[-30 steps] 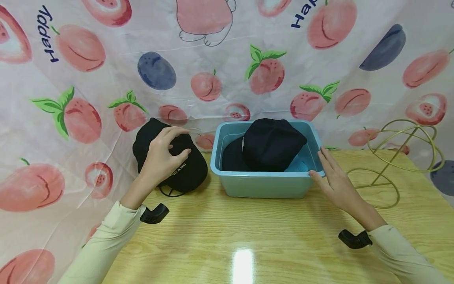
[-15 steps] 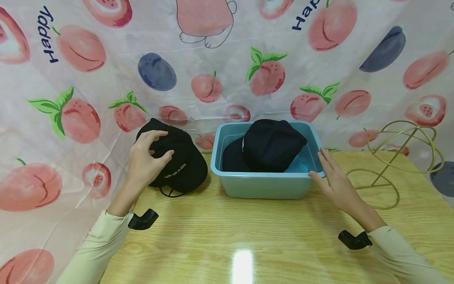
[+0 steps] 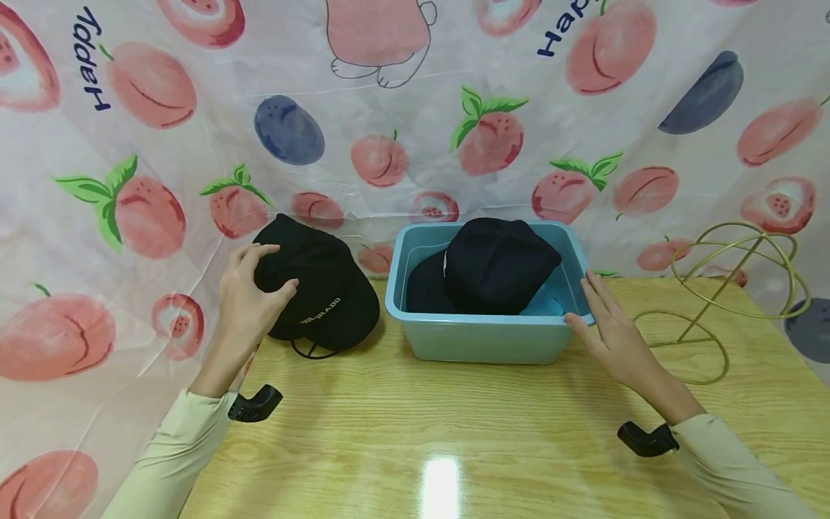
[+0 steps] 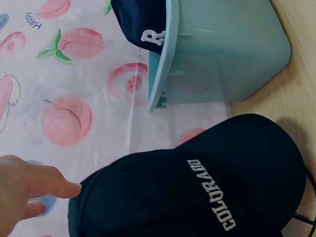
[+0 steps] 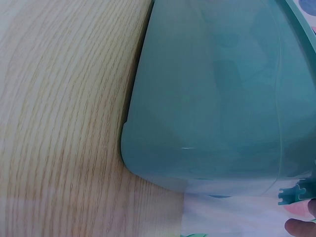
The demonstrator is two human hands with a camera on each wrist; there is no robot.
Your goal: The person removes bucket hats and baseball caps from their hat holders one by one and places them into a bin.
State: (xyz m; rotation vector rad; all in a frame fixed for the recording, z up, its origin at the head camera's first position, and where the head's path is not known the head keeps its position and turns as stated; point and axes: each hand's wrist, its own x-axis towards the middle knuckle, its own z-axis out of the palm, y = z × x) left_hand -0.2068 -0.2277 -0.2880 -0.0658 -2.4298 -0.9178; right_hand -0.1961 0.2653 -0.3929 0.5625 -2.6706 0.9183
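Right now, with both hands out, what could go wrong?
The left hand is right beside the COLORADO cap, which sits over a black wire base; a bump might tip it. The right hand is at one end of the blue bin, so a push could slide it. The gold wire stand near that hand looks thin and might topple if knocked.

A cap (image 3: 324, 281) is right of the left hand (image 3: 251, 295). A tub (image 3: 486, 340) with another cap (image 3: 496, 267) inside is left of the right hand (image 3: 612, 339). A stand (image 3: 720, 288) is right of that hand.
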